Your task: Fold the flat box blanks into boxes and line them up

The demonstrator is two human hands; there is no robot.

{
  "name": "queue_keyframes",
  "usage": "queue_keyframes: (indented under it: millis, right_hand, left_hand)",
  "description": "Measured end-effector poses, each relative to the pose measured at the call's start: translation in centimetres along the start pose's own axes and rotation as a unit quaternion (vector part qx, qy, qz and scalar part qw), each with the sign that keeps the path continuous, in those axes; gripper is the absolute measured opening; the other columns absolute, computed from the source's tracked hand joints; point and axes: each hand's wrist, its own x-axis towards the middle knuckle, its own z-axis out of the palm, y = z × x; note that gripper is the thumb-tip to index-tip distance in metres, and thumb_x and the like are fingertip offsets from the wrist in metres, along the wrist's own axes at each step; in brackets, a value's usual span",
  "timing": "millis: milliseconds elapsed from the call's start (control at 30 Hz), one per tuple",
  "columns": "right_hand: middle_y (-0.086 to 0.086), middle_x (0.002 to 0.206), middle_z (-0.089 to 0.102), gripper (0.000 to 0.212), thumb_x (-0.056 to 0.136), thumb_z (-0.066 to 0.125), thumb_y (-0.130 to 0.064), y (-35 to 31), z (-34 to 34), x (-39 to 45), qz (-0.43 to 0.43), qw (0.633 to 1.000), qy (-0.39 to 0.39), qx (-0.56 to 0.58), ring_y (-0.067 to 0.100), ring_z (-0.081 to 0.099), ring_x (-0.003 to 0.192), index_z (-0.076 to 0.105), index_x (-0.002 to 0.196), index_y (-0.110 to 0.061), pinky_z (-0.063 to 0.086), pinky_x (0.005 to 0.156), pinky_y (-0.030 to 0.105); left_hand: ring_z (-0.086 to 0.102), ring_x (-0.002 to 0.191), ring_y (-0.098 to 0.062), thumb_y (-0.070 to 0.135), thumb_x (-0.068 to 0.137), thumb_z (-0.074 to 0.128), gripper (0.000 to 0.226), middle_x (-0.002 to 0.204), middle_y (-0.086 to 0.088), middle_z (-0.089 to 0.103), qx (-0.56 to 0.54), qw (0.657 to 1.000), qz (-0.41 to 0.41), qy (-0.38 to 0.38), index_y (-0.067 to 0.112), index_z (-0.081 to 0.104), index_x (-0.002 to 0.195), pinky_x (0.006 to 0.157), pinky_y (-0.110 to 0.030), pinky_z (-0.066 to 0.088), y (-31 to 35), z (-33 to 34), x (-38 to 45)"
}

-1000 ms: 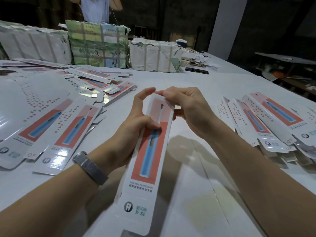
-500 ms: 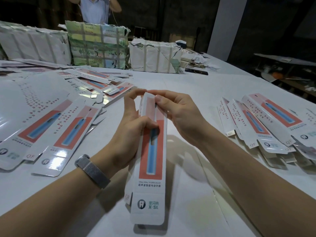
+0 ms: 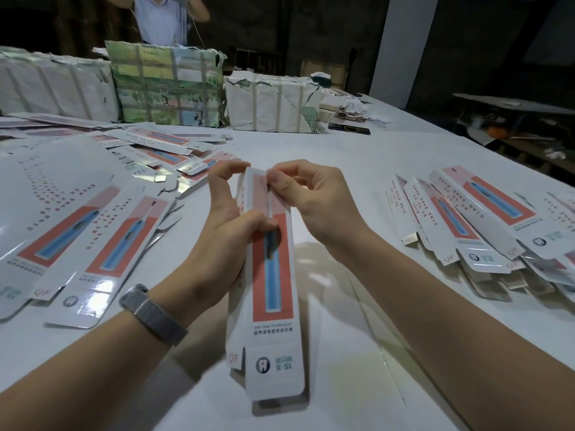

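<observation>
A long white box blank with a red panel and a blue toothbrush picture is held above the white table, opened into a narrow sleeve. My left hand grips its left side near the far end, thumb across the front. My right hand pinches the far top edge with fingertips. Flat blanks are spread across the left. A row of folded boxes lies overlapped on the right.
Strapped paper bundles stand along the table's far side, with a person behind them. A dark phone lies near loose papers at the back right. The table's right edge drops to a dark floor with clutter.
The blank has swung from slanted to nearly straight toward me and opened from flat into a sleeve. My right hand has slid from across the top to pinching its far edge.
</observation>
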Motion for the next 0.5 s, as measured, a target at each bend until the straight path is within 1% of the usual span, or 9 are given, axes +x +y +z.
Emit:
queue_keyframes:
  millis: [67, 133, 200, 267, 333, 367, 433, 467, 500]
  right_hand:
    - [-0.002, 0.099, 0.068, 0.012, 0.093, 0.067, -0.025, -0.2, 0.1, -0.2, -0.006, 0.999, 0.007, -0.031, 0.010, 0.062, 0.084, 0.073, 0.099, -0.016, 0.052, 0.078, 0.025]
    - [-0.001, 0.110, 0.058, 0.024, 0.095, 0.064, -0.032, -0.4, 0.4, -0.4, -0.031, 0.993, 0.017, -0.112, 0.007, 0.059, 0.090, 0.070, 0.116, -0.022, 0.050, 0.082, 0.020]
    - [-0.003, 0.110, 0.049, 0.037, 0.096, 0.062, -0.035, -1.1, 0.4, -0.5, -0.053, 0.986, -0.004, -0.159, 0.003, 0.053, 0.092, 0.062, 0.131, -0.026, 0.045, 0.083, 0.013]
    - [-0.004, 0.115, 0.047, 0.047, 0.093, 0.063, -0.041, -2.1, -0.3, -0.4, -0.009, 0.986, -0.097, -0.134, 0.001, 0.054, 0.097, 0.057, 0.137, -0.028, 0.044, 0.089, 0.015]
    - [-0.007, 0.122, 0.046, 0.061, 0.084, 0.068, -0.050, -2.9, -1.5, 0.1, 0.063, 0.973, -0.181, -0.131, 0.004, 0.056, 0.106, 0.052, 0.141, -0.034, 0.048, 0.093, 0.025]
    - [-0.009, 0.122, 0.045, 0.066, 0.081, 0.071, -0.049, -3.1, -2.1, 0.2, 0.078, 0.965, -0.193, -0.157, 0.005, 0.056, 0.106, 0.050, 0.143, -0.036, 0.049, 0.092, 0.028]
    - [-0.010, 0.120, 0.044, 0.069, 0.082, 0.074, -0.041, -3.1, -2.6, 0.3, 0.076, 0.954, -0.181, -0.227, 0.005, 0.056, 0.101, 0.046, 0.146, -0.036, 0.050, 0.085, 0.027]
    - [-0.011, 0.119, 0.045, 0.071, 0.083, 0.073, -0.038, -3.0, -2.8, 0.5, 0.073, 0.949, -0.172, -0.253, 0.005, 0.056, 0.098, 0.043, 0.148, -0.034, 0.049, 0.079, 0.024]
    - [-0.011, 0.120, 0.048, 0.074, 0.083, 0.071, -0.037, -2.9, -3.1, 0.7, 0.069, 0.946, -0.159, -0.275, 0.004, 0.057, 0.095, 0.040, 0.150, -0.032, 0.047, 0.073, 0.021]
  left_hand:
    - [0.071, 0.075, -0.021, 0.029, 0.065, 0.066, 0.055, 0.106, -0.016, 0.061, -0.007, 1.000, 0.005, 0.001, 0.053, 0.041, 0.107, 0.062, -0.031, 0.057, -0.1, 0.1, 0.1]
    - [0.073, 0.094, -0.023, 0.020, 0.076, 0.067, 0.054, 0.111, -0.005, 0.070, -0.027, 0.999, 0.016, -0.014, 0.055, 0.040, 0.107, 0.072, -0.031, 0.059, -0.4, 0.2, 0.1]
    - [0.072, 0.102, -0.020, 0.013, 0.087, 0.060, 0.049, 0.111, 0.003, 0.071, -0.076, 0.997, 0.012, -0.026, 0.048, 0.037, 0.113, 0.075, -0.029, 0.059, -0.3, 0.4, 0.3]
    - [0.071, 0.094, -0.014, 0.008, 0.091, 0.053, 0.038, 0.120, -0.005, 0.068, -0.081, 0.996, -0.018, 0.017, 0.033, 0.038, 0.115, 0.074, -0.020, 0.056, 0.1, 0.9, 1.5]
    - [0.064, 0.077, -0.007, -0.007, 0.094, 0.052, 0.026, 0.134, -0.017, 0.060, -0.049, 0.999, 0.005, -0.003, 0.014, 0.044, 0.107, 0.063, -0.006, 0.048, 0.2, 0.1, 0.9]
    - [0.064, 0.076, -0.006, -0.007, 0.087, 0.060, 0.035, 0.135, -0.016, 0.061, -0.056, 0.998, -0.001, -0.009, 0.014, 0.046, 0.112, 0.062, -0.006, 0.048, -0.1, 0.1, 0.7]
    - [0.072, 0.096, -0.006, 0.016, 0.064, 0.069, 0.081, 0.127, 0.002, 0.068, -0.108, 0.990, -0.078, -0.053, 0.041, 0.038, 0.134, 0.070, -0.021, 0.058, -0.1, 0.5, 1.1]
    - [0.070, 0.107, -0.006, 0.024, 0.059, 0.066, 0.092, 0.127, 0.010, 0.069, -0.114, 0.985, -0.103, -0.084, 0.053, 0.032, 0.139, 0.076, -0.030, 0.060, -0.2, 0.6, 0.9]
    - [0.066, 0.115, -0.004, 0.026, 0.059, 0.065, 0.094, 0.128, 0.017, 0.068, -0.100, 0.985, -0.094, -0.107, 0.067, 0.029, 0.135, 0.083, -0.037, 0.059, -0.5, 0.3, 0.2]
